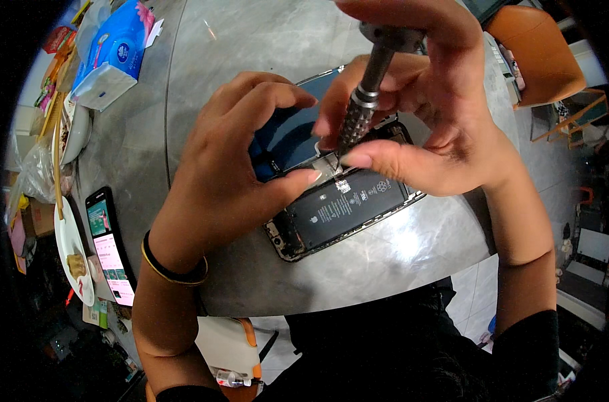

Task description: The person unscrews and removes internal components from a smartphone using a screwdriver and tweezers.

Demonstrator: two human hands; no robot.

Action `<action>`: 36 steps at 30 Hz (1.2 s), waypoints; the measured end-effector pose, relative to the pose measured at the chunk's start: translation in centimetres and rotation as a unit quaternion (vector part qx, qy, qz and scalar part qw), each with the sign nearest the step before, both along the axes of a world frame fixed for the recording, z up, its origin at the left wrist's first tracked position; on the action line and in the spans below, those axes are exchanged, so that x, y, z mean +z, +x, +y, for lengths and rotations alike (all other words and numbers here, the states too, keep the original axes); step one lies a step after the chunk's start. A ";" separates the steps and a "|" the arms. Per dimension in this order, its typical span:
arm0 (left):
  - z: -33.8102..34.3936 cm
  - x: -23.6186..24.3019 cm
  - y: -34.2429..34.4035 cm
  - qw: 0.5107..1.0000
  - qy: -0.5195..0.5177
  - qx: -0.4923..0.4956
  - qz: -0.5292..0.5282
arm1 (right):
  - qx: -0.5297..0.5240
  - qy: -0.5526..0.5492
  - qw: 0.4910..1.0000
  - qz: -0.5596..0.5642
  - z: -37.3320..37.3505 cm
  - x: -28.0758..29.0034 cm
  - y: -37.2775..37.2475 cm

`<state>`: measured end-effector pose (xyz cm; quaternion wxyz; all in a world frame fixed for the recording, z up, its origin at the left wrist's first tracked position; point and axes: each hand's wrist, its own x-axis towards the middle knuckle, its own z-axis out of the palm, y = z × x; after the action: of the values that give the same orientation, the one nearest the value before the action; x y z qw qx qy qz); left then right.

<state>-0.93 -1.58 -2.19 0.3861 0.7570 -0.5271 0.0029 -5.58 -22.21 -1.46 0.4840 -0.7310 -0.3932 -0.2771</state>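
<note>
Hands: right hand (455, 127) has the screwdriver (358, 120), knurled grip pinched between thumb and fingers, one finger bent over the top cap. Driver stands near upright, slightly tilted; tip is hidden behind the right thumb, so can't tell if it's seated in a screw. Left hand (227, 134) is arched in a wide C, thumb and forefinger well apart. Its thumb tip is at the silver plate (326, 164), its forefinger over the display panel (298, 127). Can't tell how hard it presses, if at all.

Opened phone body (375, 211) lies at an angle on the grey tabletop (251, 285), near the person's side, under and between both hands. Black battery (348, 208) exposed in it. Display panel is along the body's far long side, partly covered by the hands; silver plate sits where the two meet.

Left of that: second phone (110, 248), screen lit. Beside it a white plate (66, 228) with a bit of food, chopsticks (58, 157) reaching over its rim. Blue-and-white tissue pack (113, 57) further away, far left. Orange-brown chair (542, 57) off the far right. Dark band (174, 269) on the left wrist.
</note>
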 end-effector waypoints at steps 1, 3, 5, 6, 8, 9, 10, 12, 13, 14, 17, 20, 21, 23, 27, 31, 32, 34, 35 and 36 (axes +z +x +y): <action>0.0 0.2 0.0 1.000 0.013 0.002 0.010 | -0.029 0.020 0.999 -0.028 0.5 -0.1 0.2; -0.1 0.5 -0.1 0.999 0.036 0.005 0.029 | -0.067 0.042 0.996 -0.047 0.8 -0.2 0.5; -0.1 0.1 0.0 1.000 0.019 0.009 0.009 | -0.066 0.052 0.996 -0.004 0.8 0.0 0.3; -0.1 -0.1 0.0 1.000 0.010 0.012 -0.001 | -0.067 0.050 0.996 0.028 0.7 0.3 0.0; -0.1 -0.1 0.1 1.000 0.011 0.008 -0.003 | 0.112 0.065 0.976 0.174 -1.8 0.4 -0.5; -0.1 0.0 0.1 1.000 0.012 0.006 -0.004 | 0.168 0.070 0.957 0.227 -2.3 0.4 -0.6; -0.1 0.2 0.1 1.000 0.018 0.003 0.000 | 0.168 0.071 0.955 0.236 -2.3 0.4 -0.6; -0.2 0.6 -0.1 0.999 0.031 -0.006 0.008 | 0.153 0.080 0.946 0.273 -2.3 0.5 -0.8; -0.3 0.7 -0.2 0.999 0.031 -0.007 0.006 | 0.139 0.088 0.939 0.300 -2.2 0.8 -1.0; -0.2 0.8 -0.3 0.999 0.032 -0.006 0.003 | 0.131 0.094 0.935 0.317 -2.1 0.9 -1.1; 0.0 0.8 -0.4 0.999 0.049 -0.001 -0.018 | 0.117 0.106 0.923 0.351 -1.9 1.2 -1.3; 0.0 0.7 -0.5 0.998 0.060 0.005 -0.027 | 0.127 0.121 0.912 0.370 -1.9 0.9 -1.2; 0.0 0.7 -0.5 0.998 0.062 0.007 -0.027 | 0.130 0.126 0.911 0.370 -1.9 0.8 -1.2; 0.0 0.8 -0.5 0.998 0.061 0.005 -0.028 | 0.119 0.127 0.916 0.360 -1.9 0.8 -1.3; -0.1 0.9 -0.5 0.998 0.067 0.005 -0.020 | 0.094 0.117 0.929 0.337 -1.9 1.7 -1.7; 0.1 0.9 -0.5 0.996 0.079 0.013 -0.024 | 0.149 0.120 0.955 0.225 -1.7 -0.3 -0.7; 0.0 1.0 -0.5 0.996 0.082 0.012 -0.023 | 0.149 0.114 0.959 0.215 -1.7 -0.2 -0.8; 0.0 1.1 -0.5 0.996 0.084 0.012 -0.024 | 0.144 0.103 0.962 0.210 -1.5 0.5 -0.9; 0.0 1.0 -0.5 0.996 0.083 0.013 -0.026 | 0.144 0.098 0.963 0.208 -1.5 0.6 -0.9; 0.0 1.0 -0.5 0.996 0.081 0.014 -0.029 | 0.144 0.093 0.964 0.206 -1.4 0.7 -1.0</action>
<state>-1.45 -1.59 -1.20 0.3076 0.7926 -0.5262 -0.0127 -6.57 -23.62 -0.79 0.6552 -0.6596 -0.3584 -0.0840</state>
